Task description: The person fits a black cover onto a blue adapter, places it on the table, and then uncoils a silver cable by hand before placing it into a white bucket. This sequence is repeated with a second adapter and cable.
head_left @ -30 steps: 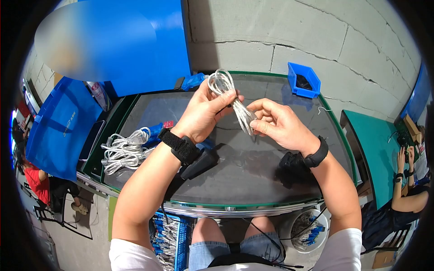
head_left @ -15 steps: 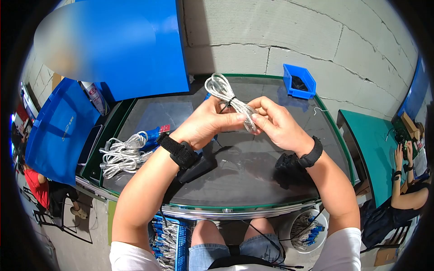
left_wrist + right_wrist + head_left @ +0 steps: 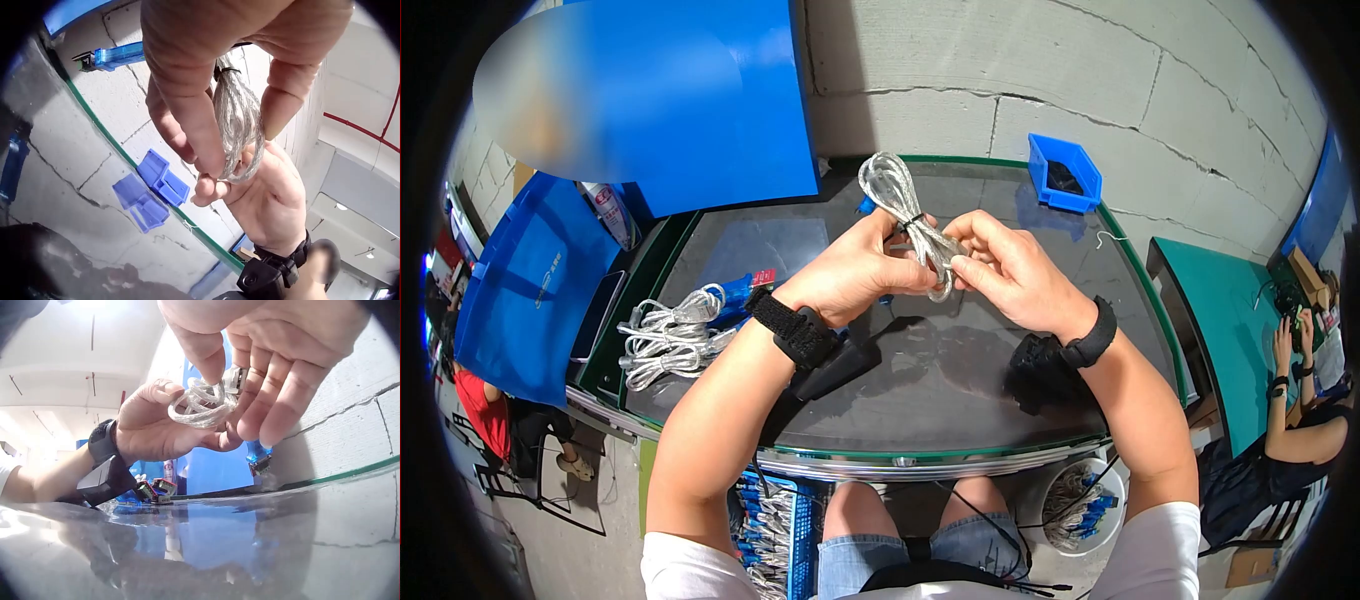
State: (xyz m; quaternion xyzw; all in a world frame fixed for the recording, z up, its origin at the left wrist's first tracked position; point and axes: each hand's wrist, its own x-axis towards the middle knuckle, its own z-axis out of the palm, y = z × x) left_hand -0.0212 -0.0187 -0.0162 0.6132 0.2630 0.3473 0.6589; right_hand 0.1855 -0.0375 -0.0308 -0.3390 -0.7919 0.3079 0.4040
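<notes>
Both hands meet over the middle of the glass-topped table (image 3: 960,400), clamped on one coiled cable bundle (image 3: 903,212) that is held in the air, clear of the glass. The left hand (image 3: 860,275) grips the bundle at its middle, thumb and fingers curled round the silvery strands just below a black tie (image 3: 912,220) that cinches the coil. The right hand (image 3: 1015,275) pinches the lower end, its fingertips touching those of the left hand. The looped top of the bundle stands free above the left hand and tilts toward the wall.

From the right wrist view, a metal plug (image 3: 234,378) shows among the right hand's fingers, pressed against the coil – how it is held there I cannot tell.

On the left part of the table lies a pile of similar coiled cables (image 3: 670,335), well apart from the hands. A small blue bin (image 3: 1065,175) sits at the far right corner, near the wall. Below the near table edge there is a blue crate (image 3: 800,520) of cables on the left (partly hidden by the person's arm and knee) and a white bucket (image 3: 1055,490) with more cables on the right.
</notes>
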